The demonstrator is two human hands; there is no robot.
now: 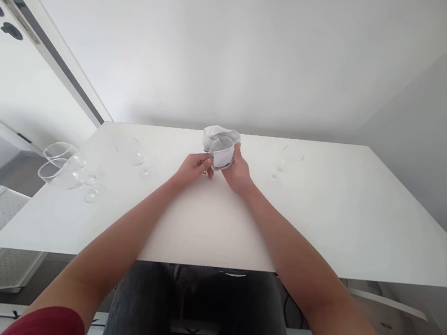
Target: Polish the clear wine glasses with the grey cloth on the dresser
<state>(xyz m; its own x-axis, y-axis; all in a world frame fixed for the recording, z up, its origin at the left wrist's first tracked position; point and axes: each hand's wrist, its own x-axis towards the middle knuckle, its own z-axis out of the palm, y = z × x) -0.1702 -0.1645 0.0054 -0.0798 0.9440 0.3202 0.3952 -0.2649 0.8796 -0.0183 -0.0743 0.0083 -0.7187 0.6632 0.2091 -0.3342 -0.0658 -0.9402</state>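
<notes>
Above the far middle of the table, a clear wine glass [222,145] is partly wrapped in a white cloth [223,158]. My left hand [195,167] is closed in a pinch at the lower left of the glass, its fingertips close to the cloth. From the right side, my right hand [240,171] presses the cloth against the bowl, with the thumb up along its edge. Most of the stem and foot are hidden by the cloth and fingers.
The white table [328,208] backs onto a white wall. One stemmed glass [291,160] is right of my hands, another stemmed glass [135,151] is on the left. Two larger glasses [64,172] are near the left edge. A white perforated basket [2,233] stands lower left.
</notes>
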